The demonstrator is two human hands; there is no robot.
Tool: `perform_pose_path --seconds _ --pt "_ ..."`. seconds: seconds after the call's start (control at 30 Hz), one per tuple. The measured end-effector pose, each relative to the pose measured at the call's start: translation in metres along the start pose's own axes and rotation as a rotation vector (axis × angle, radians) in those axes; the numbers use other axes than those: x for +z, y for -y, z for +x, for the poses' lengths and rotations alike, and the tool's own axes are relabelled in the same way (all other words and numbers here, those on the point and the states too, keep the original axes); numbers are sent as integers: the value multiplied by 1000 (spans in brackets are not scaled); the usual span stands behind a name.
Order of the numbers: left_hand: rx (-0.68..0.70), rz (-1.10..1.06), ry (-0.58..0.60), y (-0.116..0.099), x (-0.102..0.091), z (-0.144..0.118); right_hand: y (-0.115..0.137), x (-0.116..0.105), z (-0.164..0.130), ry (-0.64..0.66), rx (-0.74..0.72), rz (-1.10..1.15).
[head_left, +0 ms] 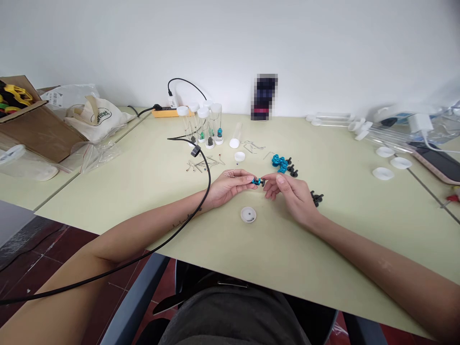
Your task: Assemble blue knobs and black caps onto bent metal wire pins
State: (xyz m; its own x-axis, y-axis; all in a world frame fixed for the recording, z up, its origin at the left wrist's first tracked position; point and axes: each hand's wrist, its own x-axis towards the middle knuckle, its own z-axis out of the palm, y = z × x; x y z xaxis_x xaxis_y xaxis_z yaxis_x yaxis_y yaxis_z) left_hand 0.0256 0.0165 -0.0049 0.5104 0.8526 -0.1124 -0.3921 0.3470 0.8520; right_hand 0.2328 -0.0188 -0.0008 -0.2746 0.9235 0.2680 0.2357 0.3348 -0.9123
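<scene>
My left hand (230, 188) pinches a small blue metal fitting (256, 181) between thumb and fingertips. A black wide-headed screw (263, 182) sticks out of its right end. My right hand (289, 191) is closed, fingers curled, with its fingertips at the screw's head; exactly how they grip is too small to make out. Thin metal pins show by my left hand; whether it holds them I cannot tell. Below the hands a white cap (248, 214) holds tiny dark pieces. Several blue fittings (280, 163) and black screws (293, 171) lie beyond my right hand, with more black screws (316, 198) beside its wrist.
Capped clear tubes (215, 117) stand at the back, near loose hex keys (203, 164) and an orange power strip (165, 113). A black cable (179, 225) crosses over my left arm. At right are white caps (383, 173) and a phone (438, 163); a cardboard box (43, 129) is left.
</scene>
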Motion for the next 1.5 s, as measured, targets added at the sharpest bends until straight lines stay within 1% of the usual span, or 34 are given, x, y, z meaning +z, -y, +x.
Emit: perform_pose_path --seconds 0.37,0.67,1.5 --pt "-2 5 -9 0 -1 0 2 0 1 -4 1 -9" --pt "12 8 25 1 -1 1 0 0 0 4 4 -22" --pt "17 17 29 2 -3 1 0 0 1 13 -2 -20"
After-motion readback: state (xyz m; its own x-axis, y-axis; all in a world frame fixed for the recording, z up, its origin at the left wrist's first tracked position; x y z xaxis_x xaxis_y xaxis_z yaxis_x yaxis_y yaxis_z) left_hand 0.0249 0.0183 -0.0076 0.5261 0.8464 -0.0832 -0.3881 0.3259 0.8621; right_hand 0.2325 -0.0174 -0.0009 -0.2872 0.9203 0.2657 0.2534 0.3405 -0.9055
